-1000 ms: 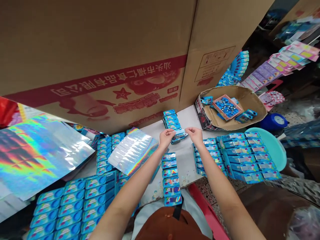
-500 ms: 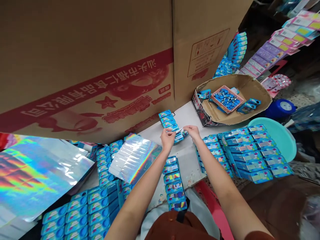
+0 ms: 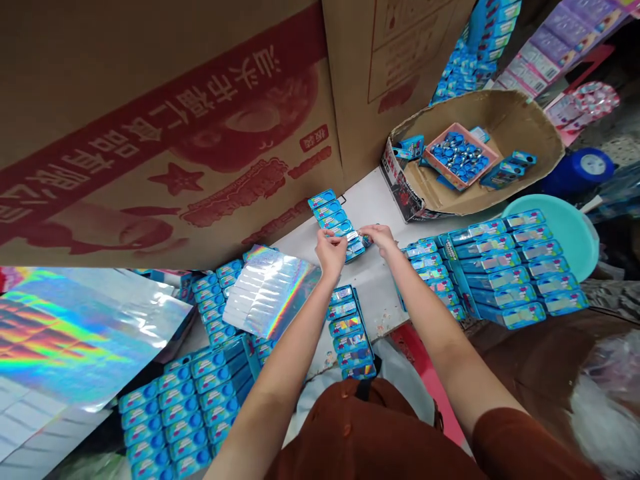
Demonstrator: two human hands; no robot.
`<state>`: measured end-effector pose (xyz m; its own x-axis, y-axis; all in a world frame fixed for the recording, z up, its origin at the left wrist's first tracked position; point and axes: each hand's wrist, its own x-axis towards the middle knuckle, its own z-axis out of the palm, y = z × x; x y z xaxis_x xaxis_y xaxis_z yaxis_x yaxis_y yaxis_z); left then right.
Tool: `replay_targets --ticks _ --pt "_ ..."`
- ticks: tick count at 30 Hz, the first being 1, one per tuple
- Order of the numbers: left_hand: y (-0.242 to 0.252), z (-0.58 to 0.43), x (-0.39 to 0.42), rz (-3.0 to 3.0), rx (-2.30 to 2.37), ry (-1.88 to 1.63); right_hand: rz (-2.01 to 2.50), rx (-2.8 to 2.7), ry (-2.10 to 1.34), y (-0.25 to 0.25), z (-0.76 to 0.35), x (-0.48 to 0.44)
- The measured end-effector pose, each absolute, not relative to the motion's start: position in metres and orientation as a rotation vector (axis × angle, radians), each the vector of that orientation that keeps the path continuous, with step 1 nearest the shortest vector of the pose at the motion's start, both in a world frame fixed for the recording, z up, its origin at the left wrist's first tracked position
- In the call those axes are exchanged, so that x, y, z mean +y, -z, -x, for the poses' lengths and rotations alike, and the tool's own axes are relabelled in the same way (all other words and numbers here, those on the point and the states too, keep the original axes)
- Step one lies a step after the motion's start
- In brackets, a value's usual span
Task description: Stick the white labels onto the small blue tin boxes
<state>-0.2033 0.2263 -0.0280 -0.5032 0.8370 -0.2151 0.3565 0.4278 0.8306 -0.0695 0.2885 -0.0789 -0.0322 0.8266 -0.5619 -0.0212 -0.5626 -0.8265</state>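
A short row of blue printed packs (image 3: 329, 212) lies on the white tabletop against the big carton. At the row's near end, my left hand (image 3: 332, 255) is closed in a pinch on a small shiny silver strip (image 3: 352, 237), held over the packs. My right hand (image 3: 380, 237) is just to the right, its fingertips pinched together by the end pack. What sits between those fingertips is too small to make out. Below my hands lies another row of blue packs (image 3: 349, 327), several with shiny patches. A silver rainbow-sheen sheet (image 3: 270, 290) rests left of my left forearm.
A tall brown carton (image 3: 240, 133) walls off the back. At right stands a cut-down cardboard box (image 3: 520, 127) holding a pink tray (image 3: 453, 180) of small blue pieces. More blue packs (image 3: 500, 273) overlap a turquoise basin (image 3: 575, 233). Stacked packs (image 3: 180, 413) and a large holographic sheet (image 3: 100, 333) fill the left.
The view has tilted, so the tabletop things appear higher. Both hands stay at the row's near end; the shiny strip now shows at my left fingertips, with my right hand slightly apart from it.
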Motion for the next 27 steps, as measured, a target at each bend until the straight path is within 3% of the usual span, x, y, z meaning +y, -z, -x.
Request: replay_targets --ticks 17,27 --pt "0.026 0.198 0.223 -1.105 2.112 -0.927 1.586 -0.771 -1.939 0.084 0.071 0.294" --pt "0.023 0.198 0.232 -1.143 2.175 -0.771 1.798 -1.003 -1.668 0.085 0.075 0.296"
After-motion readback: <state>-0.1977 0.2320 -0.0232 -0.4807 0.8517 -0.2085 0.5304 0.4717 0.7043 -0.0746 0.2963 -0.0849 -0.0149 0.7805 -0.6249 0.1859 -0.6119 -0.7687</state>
